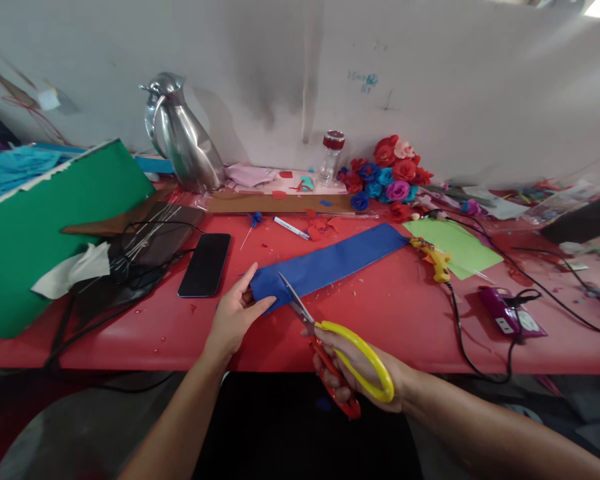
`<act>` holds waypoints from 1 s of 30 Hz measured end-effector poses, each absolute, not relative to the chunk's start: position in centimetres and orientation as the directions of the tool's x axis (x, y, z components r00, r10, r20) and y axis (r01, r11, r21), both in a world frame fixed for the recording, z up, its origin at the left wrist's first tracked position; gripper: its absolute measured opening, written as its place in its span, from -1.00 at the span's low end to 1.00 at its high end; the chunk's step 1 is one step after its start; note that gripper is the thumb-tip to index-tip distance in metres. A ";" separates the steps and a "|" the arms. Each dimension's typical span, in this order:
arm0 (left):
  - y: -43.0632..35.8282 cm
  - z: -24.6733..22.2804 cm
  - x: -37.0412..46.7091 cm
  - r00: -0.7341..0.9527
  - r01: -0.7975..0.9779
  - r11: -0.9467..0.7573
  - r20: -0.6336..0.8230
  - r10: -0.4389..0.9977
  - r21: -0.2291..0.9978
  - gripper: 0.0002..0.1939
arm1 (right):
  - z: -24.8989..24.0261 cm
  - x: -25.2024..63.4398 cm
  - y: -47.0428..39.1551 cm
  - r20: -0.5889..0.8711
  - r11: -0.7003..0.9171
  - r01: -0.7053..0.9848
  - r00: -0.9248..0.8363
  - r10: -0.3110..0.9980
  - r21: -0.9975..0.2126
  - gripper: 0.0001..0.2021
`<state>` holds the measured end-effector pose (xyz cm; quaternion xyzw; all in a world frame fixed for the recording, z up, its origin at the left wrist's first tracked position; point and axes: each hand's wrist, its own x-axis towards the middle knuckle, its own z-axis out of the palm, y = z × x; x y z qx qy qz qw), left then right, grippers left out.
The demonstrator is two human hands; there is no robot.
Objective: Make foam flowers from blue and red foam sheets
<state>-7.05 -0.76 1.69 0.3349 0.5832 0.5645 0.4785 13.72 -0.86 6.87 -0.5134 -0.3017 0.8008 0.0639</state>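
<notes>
A long strip of blue material (340,259) lies slanting across the red table. My left hand (235,313) grips its near left end, thumb on top and fingers partly hidden behind the edge. My right hand (375,373) is wrapped around scissors (363,360) with one yellow and one red handle. The blades are parted at the strip's lower edge, one of them lying over the blue surface close to my left thumb; the other is partly hidden.
Left of the strip lies a black phone (205,265). To the right are a yellow glue gun (433,259) with its cord, a green sheet (467,247) and a purple box (510,312). Behind stand a steel jug (187,140), a glass bottle (331,160) and paper-like flowers (395,170).
</notes>
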 end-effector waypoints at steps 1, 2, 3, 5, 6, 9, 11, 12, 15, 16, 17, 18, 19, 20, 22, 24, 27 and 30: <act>-0.7 1.7 -7.1 -0.316 -0.151 0.143 -0.185 0.931 0.978 -0.05 | 6.8 13.7 -0.9 -0.781 -0.812 0.195 -0.465 0.417 -0.550 -0.63; -0.7 1.7 -7.1 -0.314 -0.153 0.147 -0.189 0.930 0.977 -0.05 | 6.8 13.8 -0.9 -0.779 -0.816 0.183 -0.467 0.419 -0.548 -0.63; -0.7 1.7 -7.1 -0.313 -0.155 0.151 -0.194 0.930 0.976 -0.04 | 6.7 13.8 -0.9 -0.777 -0.821 0.169 -0.469 0.420 -0.545 -0.64; -0.7 1.7 -7.1 -0.313 -0.159 0.159 -0.203 0.928 0.974 -0.04 | 6.6 13.8 -0.9 -0.780 -0.832 0.149 -0.467 0.417 -0.534 -0.66; -0.7 1.7 -7.1 -0.312 -0.162 0.164 -0.208 0.927 0.973 -0.04 | 6.7 13.8 -0.9 -0.782 -0.836 0.142 -0.464 0.416 -0.529 -0.66; -0.7 1.6 -7.1 -0.306 -0.168 0.167 -0.213 0.928 0.971 -0.03 | 6.9 13.7 -0.9 -0.796 -0.844 0.144 -0.442 0.413 -0.517 -0.68; -0.7 1.5 -7.1 -0.306 -0.171 0.162 -0.209 0.929 0.972 -0.03 | 7.1 13.5 -0.9 -0.805 -0.846 0.148 -0.426 0.413 -0.513 -0.69; -0.7 1.5 -7.1 -0.306 -0.172 0.160 -0.208 0.929 0.972 -0.03 | 7.2 13.5 -0.9 -0.809 -0.847 0.151 -0.418 0.413 -0.511 -0.69; -0.6 1.5 -7.1 -0.311 -0.177 0.161 -0.211 0.927 0.971 -0.03 | 7.2 13.4 -1.0 -0.813 -0.847 0.159 -0.415 0.408 -0.506 -0.71; -0.6 1.5 -7.1 -0.313 -0.176 0.162 -0.211 0.926 0.971 -0.03 | 7.2 13.4 -1.0 -0.813 -0.846 0.163 -0.415 0.408 -0.508 -0.71; -0.6 1.6 -7.1 -0.315 -0.173 0.161 -0.210 0.926 0.972 -0.03 | 7.2 13.4 -1.0 -0.813 -0.844 0.166 -0.412 0.411 -0.511 -0.71; -0.6 1.6 -7.1 -0.317 -0.169 0.161 -0.208 0.925 0.972 -0.04 | 7.2 13.4 -1.0 -0.814 -0.841 0.171 -0.407 0.414 -0.513 -0.70; -0.6 1.6 -7.1 -0.317 -0.166 0.160 -0.207 0.926 0.973 -0.04 | 7.2 13.4 -1.0 -0.816 -0.838 0.177 -0.399 0.418 -0.516 -0.70; -0.6 1.6 -7.1 -0.316 -0.166 0.161 -0.207 0.926 0.973 -0.04 | 7.2 13.3 -1.0 -0.816 -0.835 0.181 -0.393 0.423 -0.520 -0.70; -0.6 1.6 -7.1 -0.314 -0.171 0.164 -0.211 0.926 0.971 -0.04 | 7.2 13.2 -1.1 -0.814 -0.828 0.188 -0.389 0.431 -0.529 -0.68; -0.6 1.6 -7.0 -0.310 -0.177 0.168 -0.217 0.926 0.970 -0.02 | 7.3 13.2 -1.2 -0.798 -0.808 0.198 -0.401 0.450 -0.555 -0.64; -0.6 1.7 -6.9 -0.309 -0.166 0.167 -0.212 0.927 0.972 -0.02 | 7.3 13.2 -1.4 -0.750 -0.740 0.239 -0.434 0.499 -0.629 -0.56; -0.6 1.9 -6.9 -0.308 -0.148 0.165 -0.204 0.929 0.975 -0.06 | 7.2 13.2 -1.5 -0.705 -0.662 0.289 -0.469 0.533 -0.692 -0.53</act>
